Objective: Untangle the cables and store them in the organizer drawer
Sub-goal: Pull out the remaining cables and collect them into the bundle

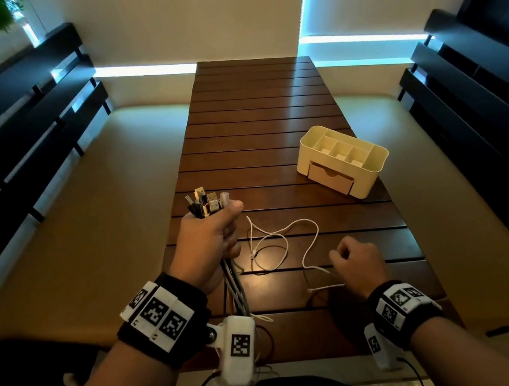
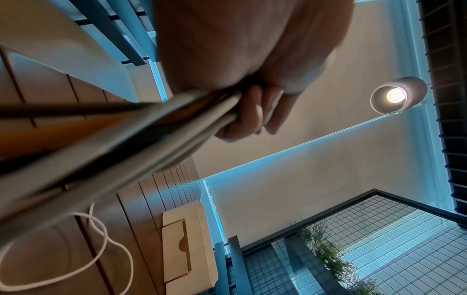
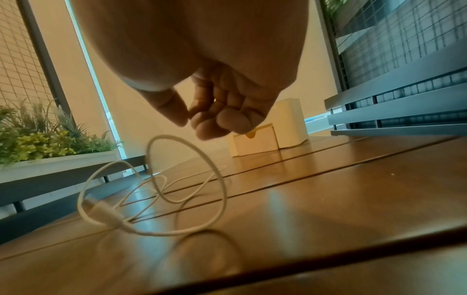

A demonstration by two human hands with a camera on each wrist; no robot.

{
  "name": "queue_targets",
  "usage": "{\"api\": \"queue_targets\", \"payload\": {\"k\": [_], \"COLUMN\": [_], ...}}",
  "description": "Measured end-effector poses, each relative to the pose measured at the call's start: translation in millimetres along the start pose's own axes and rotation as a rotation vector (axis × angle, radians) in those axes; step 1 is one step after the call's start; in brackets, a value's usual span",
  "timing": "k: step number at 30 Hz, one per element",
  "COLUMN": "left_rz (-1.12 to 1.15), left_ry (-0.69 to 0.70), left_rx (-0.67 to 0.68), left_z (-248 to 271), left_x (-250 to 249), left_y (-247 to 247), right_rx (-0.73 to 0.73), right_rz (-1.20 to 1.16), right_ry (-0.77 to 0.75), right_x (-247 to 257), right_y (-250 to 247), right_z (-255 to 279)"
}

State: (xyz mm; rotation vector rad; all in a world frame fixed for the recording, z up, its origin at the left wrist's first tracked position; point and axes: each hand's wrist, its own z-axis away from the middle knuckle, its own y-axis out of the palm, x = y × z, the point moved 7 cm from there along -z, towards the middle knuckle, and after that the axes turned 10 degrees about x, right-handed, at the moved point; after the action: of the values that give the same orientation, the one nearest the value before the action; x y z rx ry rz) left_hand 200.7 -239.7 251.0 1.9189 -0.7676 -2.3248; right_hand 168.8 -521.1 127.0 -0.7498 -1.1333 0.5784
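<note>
My left hand (image 1: 211, 243) grips a bundle of several cables (image 1: 206, 202) upright above the table's near left; the plugs stick out above the fist and the cords hang down past the wrist. In the left wrist view the fingers (image 2: 252, 111) wrap the cords (image 2: 151, 127). A thin white cable (image 1: 297, 221) lies in loose loops on the wooden table (image 1: 251, 120). My right hand (image 1: 354, 263) hovers just over its near end, fingers curled, thumb against forefinger (image 3: 187, 117), with no cable seen in them. The white cable (image 3: 224, 189) loops below. The cream organizer (image 1: 342, 158) stands at the right, its drawer (image 1: 331, 179) partly pulled out.
Cushioned benches (image 1: 84, 219) with dark slatted backs run along both sides of the table. A planter with greenery (image 3: 38, 139) sits behind the left bench. The far half of the table holds nothing. The organizer (image 2: 202, 239) also shows in the left wrist view.
</note>
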Motion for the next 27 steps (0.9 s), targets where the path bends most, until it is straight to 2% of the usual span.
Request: {"api": "queue_targets", "payload": {"k": [5,7,11,13,14,16,18,23,27], "left_rz": [0.012,0.011,0.002,0.005,0.009,0.009,0.004,-0.002,-0.002], "left_ry": [0.005,0.01,0.01,0.01,0.01,0.01,0.013,0.018,0.022], "left_rx": [-0.002,-0.007,-0.024,-0.029,-0.031,-0.032,-0.029,-0.021,-0.018], "left_z": [3,4,6,6,6,6,6,7,7], "left_x": [-2,-3,-3,-3,-2,-2,-2,-3,-2], "left_y": [0,-1,-1,-2,-2,-2,0,2,2], "right_rx": [0.197,0.185,0.031,0.071,0.148,0.355,0.447,0.327,0.333], "right_rz": [0.018,-0.001,-0.045,-0.053,-0.037,0.078,0.268,0.345,0.357], "right_ry": [-0.118,-0.205,-0.455,-0.567,-0.594,-0.574,-0.542,-0.494,-0.478], "right_x": [11,19,40,52,55,54,46,35,30], "right_y": [20,17,-1,-2,4,26,44,45,48], "right_z": [9,13,25,35,38,43,43,28,19]}}
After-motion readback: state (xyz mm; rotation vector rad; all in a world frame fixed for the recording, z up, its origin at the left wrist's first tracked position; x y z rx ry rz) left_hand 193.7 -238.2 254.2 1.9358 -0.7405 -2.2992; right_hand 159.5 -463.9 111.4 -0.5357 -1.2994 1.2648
